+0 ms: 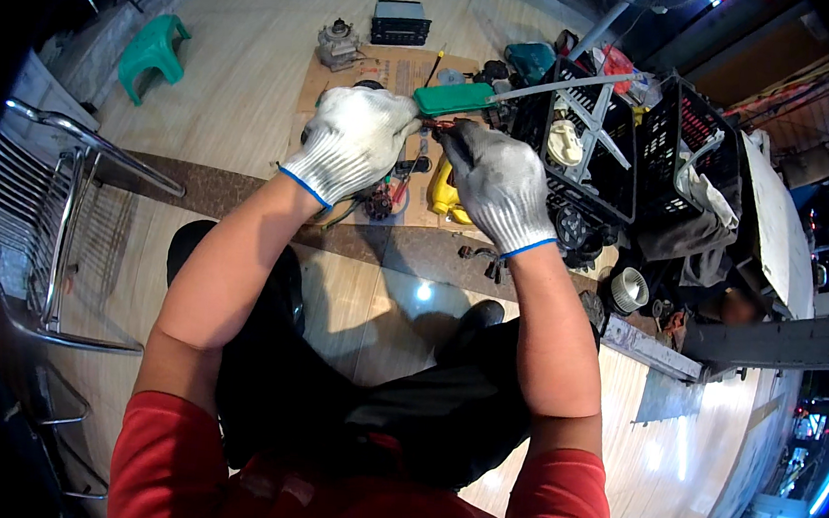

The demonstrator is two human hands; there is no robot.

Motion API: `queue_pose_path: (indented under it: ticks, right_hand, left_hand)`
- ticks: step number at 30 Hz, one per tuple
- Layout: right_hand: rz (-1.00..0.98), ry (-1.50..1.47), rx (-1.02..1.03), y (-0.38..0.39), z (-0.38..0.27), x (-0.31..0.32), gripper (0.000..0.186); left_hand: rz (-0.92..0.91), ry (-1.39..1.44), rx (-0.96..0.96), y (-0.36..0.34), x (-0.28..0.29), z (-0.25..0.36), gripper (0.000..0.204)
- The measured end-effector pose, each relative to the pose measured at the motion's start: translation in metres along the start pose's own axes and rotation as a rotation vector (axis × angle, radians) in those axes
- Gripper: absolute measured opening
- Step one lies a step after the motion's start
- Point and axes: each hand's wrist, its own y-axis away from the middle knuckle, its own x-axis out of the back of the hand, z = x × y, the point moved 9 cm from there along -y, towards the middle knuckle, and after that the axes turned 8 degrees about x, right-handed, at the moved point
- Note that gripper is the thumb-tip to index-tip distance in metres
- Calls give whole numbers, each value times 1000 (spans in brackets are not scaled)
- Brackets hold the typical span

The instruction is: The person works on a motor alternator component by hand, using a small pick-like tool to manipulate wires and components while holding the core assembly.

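Both my hands wear white knit gloves with blue cuffs and come close together over a sheet of cardboard (327, 67). My left hand (361, 130) is closed, its fingertips turned toward the other hand. My right hand (501, 173) is closed too, its thumb and forefinger in a pinch. A small dark and reddish piece (437, 122) shows between the two sets of fingertips; its kind cannot be made out. Just beyond them lies a flat green case (454, 99). A yellow plastic object (447, 193) sits beside my right wrist, and coloured wires (398, 199) lie below my left hand.
At the far side are a car radio (400, 24), a metal mechanical part (338, 45) and a screwdriver (438, 64). Black crates (585, 199) full of parts crowd the right, near a white fan wheel (629, 290). A green stool (156, 56) and a metal chair (67, 222) stand left.
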Motion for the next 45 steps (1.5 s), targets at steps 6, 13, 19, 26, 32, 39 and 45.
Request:
queue_pose_path:
  ticks: [6,13,19,26,32,39,45]
  right_hand:
    - [-141,-253,-92,-3,12,2,24]
    - [-199,-483,-33,0,28,-10,25]
    - [-190,-818,-360,13,42,-48,25]
    - [-53,-730,-353,5,10,-37,29]
    - [-9,-648,-348,4,4,-35,27]
    - [-463,-949,-261,7,-15,-31,26]
    - [-148,-817,-641,43,98,3,36]
  left_hand:
    - [-50,10,-220,9,-1,6,24]
    - [-182,419,-213,7,20,3,26]
    - [-221,573,54,5,24,-17,33]
    - [59,383,84,-1,26,-37,33]
    - [80,147,147,-5,13,-34,28]
    - [87,135,210,-3,11,-65,30]
    - [49,324,242,-12,20,-75,40]
